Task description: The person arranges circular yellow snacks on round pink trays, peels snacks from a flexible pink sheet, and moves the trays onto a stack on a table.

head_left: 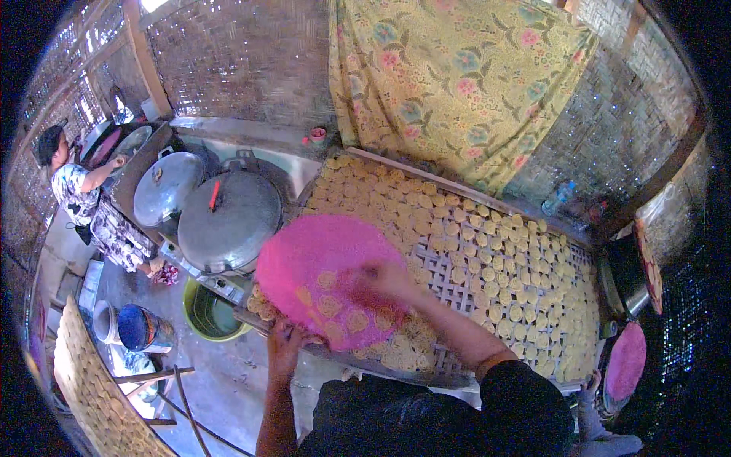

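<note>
A bright pink round mat (312, 247) is tilted over the near left part of a bamboo lattice rack (449, 286). Several pale yellow coiled rounds (329, 306) lie on its lower half. My left hand (285, 340) grips the mat's near edge. Over the mat's right half is my right hand (377, 283), smeared by motion, so its fingers and anything in them cannot be made out. Rows of similar yellow coiled rounds (502, 278) cover much of the rack, and some sit close together beneath the mat's near edge (403, 350).
Two large lidded metal pots (228, 228) stand left of the rack, above a green basin (209, 308). Buckets (145, 329) stand on the floor. Another person (91, 202) works at the far left. Another pink round (626, 359) is at the right. A floral cloth (457, 84) hangs behind.
</note>
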Available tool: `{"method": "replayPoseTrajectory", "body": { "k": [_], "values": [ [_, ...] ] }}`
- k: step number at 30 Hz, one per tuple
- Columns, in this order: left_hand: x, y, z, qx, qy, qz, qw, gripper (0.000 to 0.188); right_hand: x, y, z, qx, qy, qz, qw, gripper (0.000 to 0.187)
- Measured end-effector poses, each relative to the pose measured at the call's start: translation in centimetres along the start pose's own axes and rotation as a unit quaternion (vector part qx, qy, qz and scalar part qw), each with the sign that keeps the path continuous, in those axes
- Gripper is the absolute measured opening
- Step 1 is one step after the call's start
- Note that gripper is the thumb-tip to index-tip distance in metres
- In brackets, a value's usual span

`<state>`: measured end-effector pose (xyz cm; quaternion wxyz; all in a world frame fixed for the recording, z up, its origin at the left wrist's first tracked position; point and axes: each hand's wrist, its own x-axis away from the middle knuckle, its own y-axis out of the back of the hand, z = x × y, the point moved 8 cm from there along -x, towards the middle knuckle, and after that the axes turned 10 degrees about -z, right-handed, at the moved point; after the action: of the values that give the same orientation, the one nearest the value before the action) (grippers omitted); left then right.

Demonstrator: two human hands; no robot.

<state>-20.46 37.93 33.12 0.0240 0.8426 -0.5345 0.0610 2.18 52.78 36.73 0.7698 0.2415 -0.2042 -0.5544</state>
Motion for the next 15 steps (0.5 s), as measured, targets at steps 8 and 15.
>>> {"method": "replayPoseTrajectory", "body": {
  "k": [8,15],
  "values": [
    [-0.3,-0.8,0.7,0.041,0.034,-0.010,0.999,0.017,1.4,0.2,-2.6,-0.082,-0.077,-0.008,0.994,0.020],
    [-1.4,0.8,2.9,0.115,0.106,-0.006,0.988,0.037,-1.9,14.1,-14.2,0.041,-0.006,-0.316,0.948,0.015]
  ]
}}
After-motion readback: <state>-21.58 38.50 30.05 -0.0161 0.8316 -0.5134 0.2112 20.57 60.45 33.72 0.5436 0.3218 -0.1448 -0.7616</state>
